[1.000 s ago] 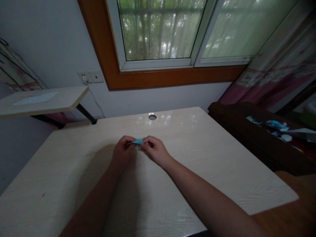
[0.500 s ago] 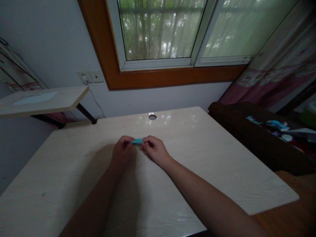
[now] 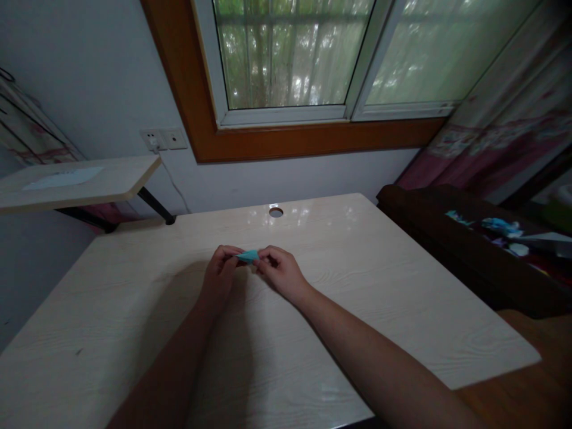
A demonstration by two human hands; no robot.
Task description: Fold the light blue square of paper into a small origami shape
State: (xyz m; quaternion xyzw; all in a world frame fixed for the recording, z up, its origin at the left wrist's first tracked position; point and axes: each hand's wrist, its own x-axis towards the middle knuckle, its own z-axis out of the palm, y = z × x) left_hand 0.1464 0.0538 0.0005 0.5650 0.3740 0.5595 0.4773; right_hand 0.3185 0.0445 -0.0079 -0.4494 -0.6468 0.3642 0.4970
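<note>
A small turquoise piece of folded paper, narrow and pointed toward the left, is held between my two hands just over the pale wood-grain table. My left hand pinches its pointed left end between thumb and fingers. At the wider right end, the thumb and fingertips of my right hand are closed on it. Fingertips cover both ends of the paper, so its full shape is partly hidden.
A round cable hole is cut near the table's back edge. At the left stands a raised shelf on black legs, with a sheet on it. Right of the table, a dark wooden bench bears colourful items.
My left thumb and fingers have shifted slightly at the paper's left end. The right hand and the paper stay almost where they were.
</note>
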